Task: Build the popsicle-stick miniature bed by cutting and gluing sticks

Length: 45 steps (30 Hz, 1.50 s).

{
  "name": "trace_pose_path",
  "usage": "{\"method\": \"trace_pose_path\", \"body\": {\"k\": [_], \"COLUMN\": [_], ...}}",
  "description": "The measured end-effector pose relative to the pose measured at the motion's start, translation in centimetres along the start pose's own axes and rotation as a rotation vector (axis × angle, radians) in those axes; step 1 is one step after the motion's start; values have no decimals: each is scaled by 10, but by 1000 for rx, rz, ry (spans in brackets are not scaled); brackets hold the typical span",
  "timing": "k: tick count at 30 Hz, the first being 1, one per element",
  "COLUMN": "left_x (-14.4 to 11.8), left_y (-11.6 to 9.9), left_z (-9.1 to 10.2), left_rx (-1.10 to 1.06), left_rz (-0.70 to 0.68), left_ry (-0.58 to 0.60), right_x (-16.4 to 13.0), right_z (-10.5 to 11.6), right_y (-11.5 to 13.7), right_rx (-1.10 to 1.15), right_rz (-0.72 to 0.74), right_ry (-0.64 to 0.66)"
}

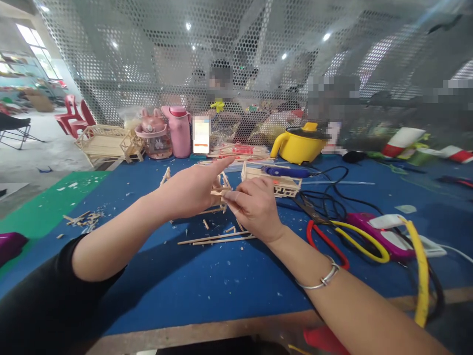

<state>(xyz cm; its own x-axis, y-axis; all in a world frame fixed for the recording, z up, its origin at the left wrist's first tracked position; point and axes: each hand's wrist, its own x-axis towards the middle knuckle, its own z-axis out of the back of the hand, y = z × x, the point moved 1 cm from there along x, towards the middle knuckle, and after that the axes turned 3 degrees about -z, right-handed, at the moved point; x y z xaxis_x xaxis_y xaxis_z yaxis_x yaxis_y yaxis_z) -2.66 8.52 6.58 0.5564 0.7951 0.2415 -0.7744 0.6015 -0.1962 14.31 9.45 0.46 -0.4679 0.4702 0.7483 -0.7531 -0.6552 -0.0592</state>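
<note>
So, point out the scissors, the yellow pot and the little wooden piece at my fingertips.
Scissors (314, 215): head view, on the metal near the pivot.
Yellow pot (301, 147): head view, on the front of its body.
Wooden piece (217, 193): head view, on its exposed side.

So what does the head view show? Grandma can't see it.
A left hand and a right hand meet at a frame of wooden sticks on a blue table. Loose sticks lie nearer the viewer; scissors lie to the right.

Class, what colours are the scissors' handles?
The scissors have one red handle and one yellow handle, best seen in the head view.
</note>
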Motion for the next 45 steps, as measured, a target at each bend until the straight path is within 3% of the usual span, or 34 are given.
{"method": "trace_pose_path", "body": {"k": [8,20,26,30,32,38,45], "left_x": [3,4,3,2,2,1,2], "left_y": [5,2,0,1,0,-2,3], "left_z": [-10,-10,-11,-11,-12,-11,-14], "left_rx": [21,-17,-29,-55,-44,18,106], "left_rz": [47,41,94,92,93,80,42], "left_ry": [-36,-55,-97,-109,-100,-60,-79], "right_x": [-1,-1,-2,-7,-8,-8,-7], "right_z": [-3,-6,1,10,8,-8,-11], "right_y": [0,2,-2,-13,-17,-10,-6], "right_rx": [34,14,162,349,424,588,631], "right_rz": [-26,-48,-3,-211,-302,-409,-503], "right_ry": [6,1,-130,-287,-257,49,77]}}
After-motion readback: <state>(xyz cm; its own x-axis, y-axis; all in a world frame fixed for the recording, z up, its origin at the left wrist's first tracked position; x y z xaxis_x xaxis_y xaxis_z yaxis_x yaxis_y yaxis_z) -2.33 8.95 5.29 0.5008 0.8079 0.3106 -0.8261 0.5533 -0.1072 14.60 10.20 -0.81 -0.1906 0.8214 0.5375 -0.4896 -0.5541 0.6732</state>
